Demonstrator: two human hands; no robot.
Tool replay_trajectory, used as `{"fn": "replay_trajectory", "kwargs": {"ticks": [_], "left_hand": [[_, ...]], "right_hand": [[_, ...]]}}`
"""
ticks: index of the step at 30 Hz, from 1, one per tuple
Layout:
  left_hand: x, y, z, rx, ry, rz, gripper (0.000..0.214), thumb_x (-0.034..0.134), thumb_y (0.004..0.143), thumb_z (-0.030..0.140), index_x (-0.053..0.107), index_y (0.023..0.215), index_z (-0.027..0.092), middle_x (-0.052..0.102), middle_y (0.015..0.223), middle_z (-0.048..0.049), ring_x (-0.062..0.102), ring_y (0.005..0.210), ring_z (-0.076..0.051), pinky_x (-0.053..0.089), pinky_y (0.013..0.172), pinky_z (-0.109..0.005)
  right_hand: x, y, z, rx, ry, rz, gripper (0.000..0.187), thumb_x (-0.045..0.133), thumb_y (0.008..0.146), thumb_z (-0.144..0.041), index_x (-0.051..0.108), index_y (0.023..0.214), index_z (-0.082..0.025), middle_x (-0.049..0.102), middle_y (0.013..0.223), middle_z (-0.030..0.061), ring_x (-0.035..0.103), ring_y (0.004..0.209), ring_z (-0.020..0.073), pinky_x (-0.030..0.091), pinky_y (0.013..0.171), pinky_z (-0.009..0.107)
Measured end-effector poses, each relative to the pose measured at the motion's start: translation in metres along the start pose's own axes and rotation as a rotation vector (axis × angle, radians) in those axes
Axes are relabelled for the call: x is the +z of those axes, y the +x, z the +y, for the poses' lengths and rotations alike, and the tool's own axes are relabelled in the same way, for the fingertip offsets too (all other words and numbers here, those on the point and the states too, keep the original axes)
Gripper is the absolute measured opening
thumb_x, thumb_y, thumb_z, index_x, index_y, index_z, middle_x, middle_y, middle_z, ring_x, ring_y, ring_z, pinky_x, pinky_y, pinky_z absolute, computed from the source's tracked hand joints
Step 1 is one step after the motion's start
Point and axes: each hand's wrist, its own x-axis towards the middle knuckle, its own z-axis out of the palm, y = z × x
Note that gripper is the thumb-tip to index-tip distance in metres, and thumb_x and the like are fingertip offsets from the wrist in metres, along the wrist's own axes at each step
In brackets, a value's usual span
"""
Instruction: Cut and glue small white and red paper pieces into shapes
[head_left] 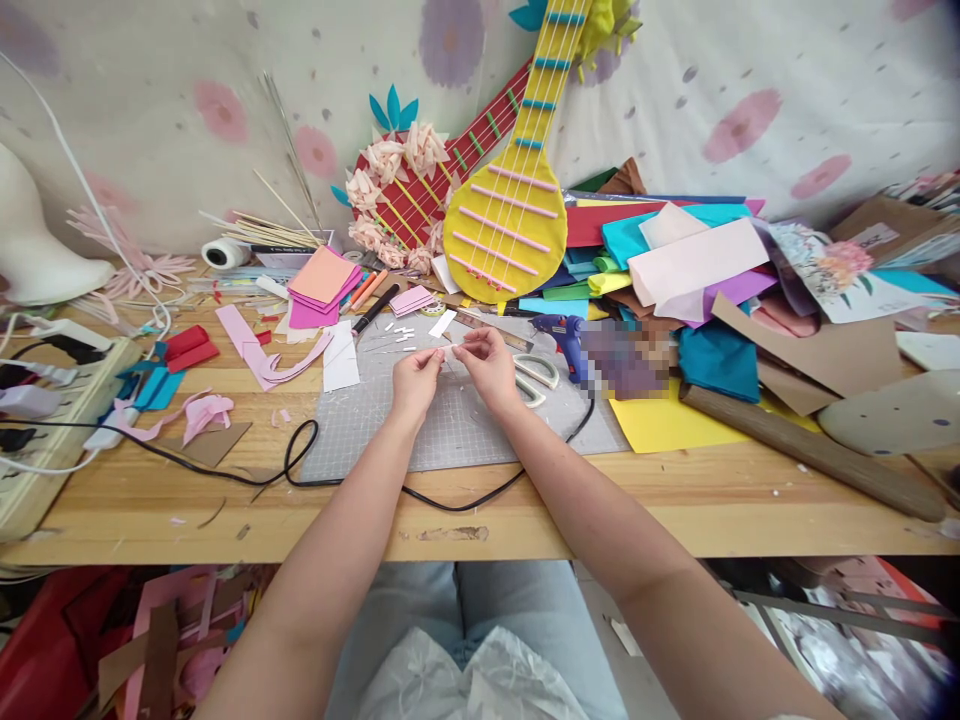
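Above the grey cutting mat (375, 445), my left hand (416, 385) and my right hand (491, 375) are close together, thumbs and forefingers pinched. Between their fingertips is a small white paper strip (449, 351), mostly covered by the fingers. Several tiny white strips (403, 331) lie on the mat just beyond my left hand. Light-handled scissors (538, 372) rest right beside my right hand. A blue glue gun (559, 335) lies farther right, its black cable (457, 508) looping across the front of the mat. A white paper piece (442, 323) sits behind my hands.
Yellow (510, 225) and red (412, 205) paper lutes lean against the back curtain. Coloured paper (697, 260) is heaped at right, near a brown tube (810, 455). Pink paper scraps (251, 350), a black marker (375, 308) and a power strip (67, 430) are at left.
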Motion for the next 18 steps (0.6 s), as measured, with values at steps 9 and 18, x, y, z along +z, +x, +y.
{"fn": "replay_trajectory", "kwargs": {"ticks": [9, 18], "left_hand": [[-0.002, 0.005, -0.008, 0.081, 0.12, 0.029, 0.017, 0.067, 0.062, 0.031, 0.069, 0.071, 0.016, 0.068, 0.074, -0.0039, 0.059, 0.07, -0.015, 0.043, 0.071, -0.028], [0.003, -0.003, 0.005, -0.03, 0.008, 0.035, 0.025, 0.075, 0.05, 0.033, 0.064, 0.062, 0.014, 0.063, 0.061, -0.0015, 0.054, 0.06, -0.011, 0.041, 0.065, -0.026]], "right_hand": [[0.002, -0.003, 0.003, -0.061, -0.018, 0.013, 0.025, 0.062, 0.065, -0.029, 0.045, 0.081, -0.022, 0.061, 0.07, -0.0032, 0.059, 0.065, 0.0133, 0.046, 0.07, 0.031], [0.002, 0.0, 0.008, -0.006, 0.107, -0.046, 0.029, 0.063, 0.064, -0.028, 0.042, 0.082, -0.023, 0.06, 0.065, -0.0068, 0.061, 0.059, 0.0118, 0.051, 0.068, 0.032]]}}
